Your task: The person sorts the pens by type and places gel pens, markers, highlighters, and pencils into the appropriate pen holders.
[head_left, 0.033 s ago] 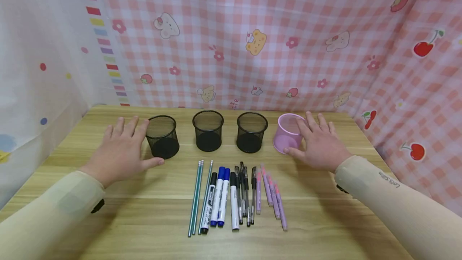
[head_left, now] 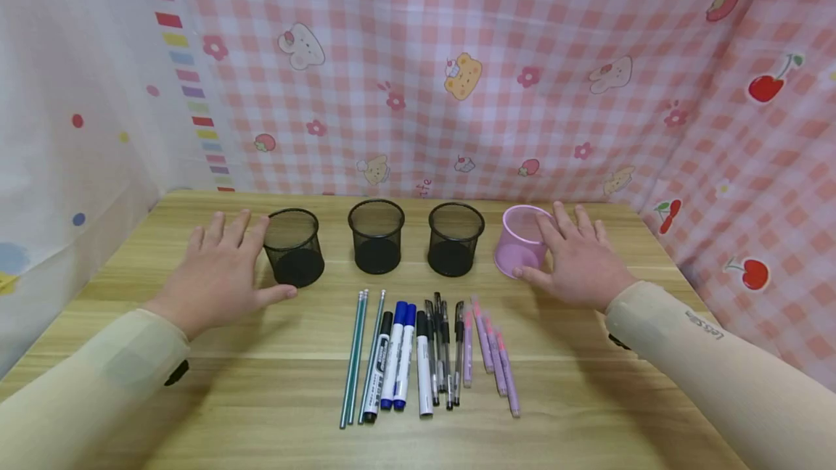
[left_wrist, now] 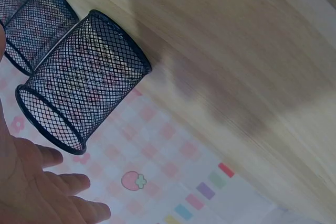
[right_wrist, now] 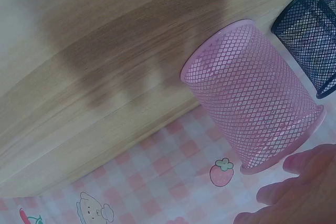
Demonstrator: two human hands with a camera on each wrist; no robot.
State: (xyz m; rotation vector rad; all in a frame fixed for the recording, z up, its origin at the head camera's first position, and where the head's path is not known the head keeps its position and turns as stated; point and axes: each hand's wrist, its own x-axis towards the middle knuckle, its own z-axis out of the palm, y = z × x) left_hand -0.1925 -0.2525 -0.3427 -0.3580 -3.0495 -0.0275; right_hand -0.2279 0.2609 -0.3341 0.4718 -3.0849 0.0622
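My left hand [head_left: 218, 274], its fingers spread, is beside the leftmost black mesh pen cup [head_left: 299, 267] and holds nothing. In the left wrist view that black mesh cup [left_wrist: 86, 80] stands past the fingertips, with two more black cups behind. On the other side, my right hand [head_left: 581, 263] is spread at the right of a pink mesh pen cup [head_left: 512, 256], overlapping its edge in the head view. The right wrist view has the pink cup [right_wrist: 252, 95] upright, fingertips near its rim. Two further black cups, a centre-left one [head_left: 376, 254] and a centre-right one [head_left: 452, 256], complete the row.
In front of the cups lie three teal pencils [head_left: 355, 361], several white markers [head_left: 392, 357] with black or blue caps, several black-capped clear pens [head_left: 446, 354] and several purple pens [head_left: 496, 361]. A checked cloth [head_left: 405, 129] hangs behind the wooden table [head_left: 261, 412].
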